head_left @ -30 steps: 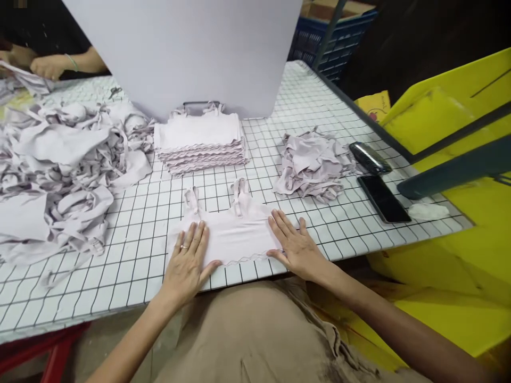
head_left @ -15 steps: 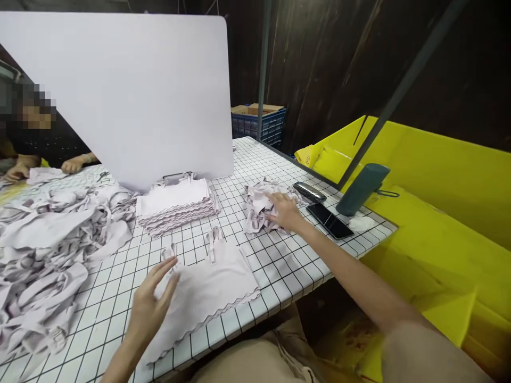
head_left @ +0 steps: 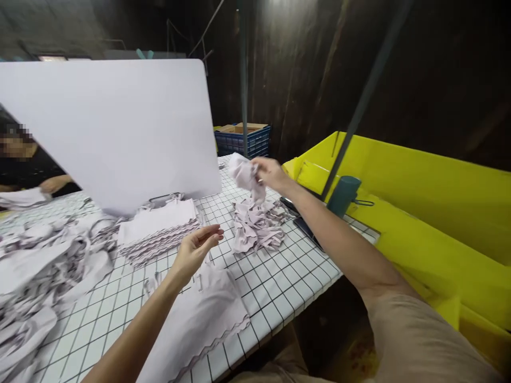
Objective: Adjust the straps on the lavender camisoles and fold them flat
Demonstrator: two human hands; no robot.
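Observation:
My right hand (head_left: 272,173) pinches a crumpled, pale pinkish-grey cloth piece (head_left: 242,172), raised above a small pile of similar cloth pieces (head_left: 257,229). With thumb and fingers apart and nothing between them, my left hand (head_left: 195,249) hovers over the table. Below it a pale strappy top (head_left: 205,314) with a wavy hem lies spread at the table's near edge. My left forearm hides part of that top and one of its straps. Behind my left hand stands a neat stack of folded tops (head_left: 159,223) with wavy edges.
A large heap of loose garments (head_left: 64,260) covers the left of the grid-patterned table (head_left: 275,276). A white board (head_left: 131,127) stands behind the stack. On the right are a phone (head_left: 307,231), a teal bottle (head_left: 344,196) and a yellow panel (head_left: 431,202). A co-worker's hand (head_left: 56,183) holds cloth far left.
Both hands left the spread top. My right hand reached to the small pile and lifted a cloth piece. My left hand rose and moved forward. The view turned up and right.

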